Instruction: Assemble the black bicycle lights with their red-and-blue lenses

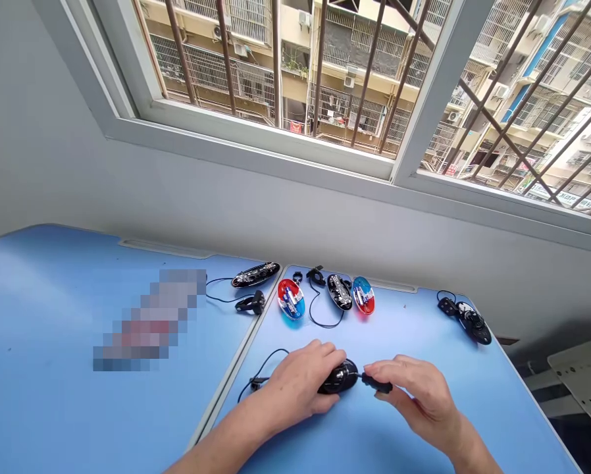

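Note:
My left hand (305, 376) is closed around a glossy black oval bike-light housing (343, 378), holding it down on the blue table. A black cable (258, 370) loops out on the left, partly hidden behind my wrist. My right hand (416, 395) pinches the dark handle of a small screwdriver (378, 384). Its thin shaft points left and meets the right end of the housing; the tip is too small to make out.
Behind my hands lie red-and-blue lens covers with batteries (291, 299) (363, 295) and opened black housings (339, 292) (256, 274). One black unit (474, 322) sits by the right edge. A blurred-out object (150, 319) lies left of the table seam (236, 355). A barred window rises behind.

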The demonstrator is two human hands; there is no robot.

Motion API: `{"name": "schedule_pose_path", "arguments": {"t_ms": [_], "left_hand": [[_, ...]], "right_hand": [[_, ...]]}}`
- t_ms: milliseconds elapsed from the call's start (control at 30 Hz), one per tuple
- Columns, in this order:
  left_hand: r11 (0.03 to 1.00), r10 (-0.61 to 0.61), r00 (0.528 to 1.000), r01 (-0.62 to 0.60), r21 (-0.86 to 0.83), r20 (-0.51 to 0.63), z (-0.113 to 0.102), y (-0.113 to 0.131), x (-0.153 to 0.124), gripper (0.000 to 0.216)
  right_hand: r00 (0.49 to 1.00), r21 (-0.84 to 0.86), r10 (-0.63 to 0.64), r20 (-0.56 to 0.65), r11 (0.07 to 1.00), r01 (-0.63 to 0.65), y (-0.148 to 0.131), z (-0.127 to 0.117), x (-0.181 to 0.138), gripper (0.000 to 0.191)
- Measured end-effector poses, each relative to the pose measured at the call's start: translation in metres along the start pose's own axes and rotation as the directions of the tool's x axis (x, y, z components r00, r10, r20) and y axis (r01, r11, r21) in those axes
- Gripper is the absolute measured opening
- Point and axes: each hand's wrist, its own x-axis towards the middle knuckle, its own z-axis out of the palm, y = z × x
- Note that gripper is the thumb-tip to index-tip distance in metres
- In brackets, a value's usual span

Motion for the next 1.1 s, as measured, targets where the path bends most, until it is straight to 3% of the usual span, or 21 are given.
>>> {"name": "schedule_pose_path", "arguments": {"t_ms": [433, 633, 767, 967, 1100], "left_hand": [[1.0, -0.005, 0.999, 0.006, 0.021, -0.036, 0.002, 0.0, 0.0, 0.022], [1.0, -0.024, 0.999, 0.024, -0.009, -0.033, -0.002, 0.003, -0.003, 0.02], [0.999, -0.028, 0.999, 0.028, -0.016, -0.03, 0.0, 0.001, -0.004, 0.021], [0.999, -0.037, 0.999, 0.037, 0.016, -0.007, -0.001, 0.002, -0.004, 0.022], [0.998, -0.05, 0.998, 0.049, 0.024, 0.025, -0.003, 0.004, -0.004, 0.024]], "right_hand": [[0.979, -0.115, 0.046, -0.2, 0.991, -0.07, -0.009, 0.016, -0.002, 0.036], [0.995, 0.02, 0.072, -0.065, 0.997, -0.071, -0.001, 0.007, -0.004, 0.028], [0.996, 0.03, 0.076, 0.046, 0.997, -0.078, 0.001, 0.001, -0.007, 0.036], [0.995, 0.054, -0.034, 0.091, 0.998, 0.029, 0.001, -0.006, -0.003, 0.042], [0.993, 0.011, -0.024, 0.114, 1.0, 0.023, 0.003, -0.013, -0.001, 0.039]]}}
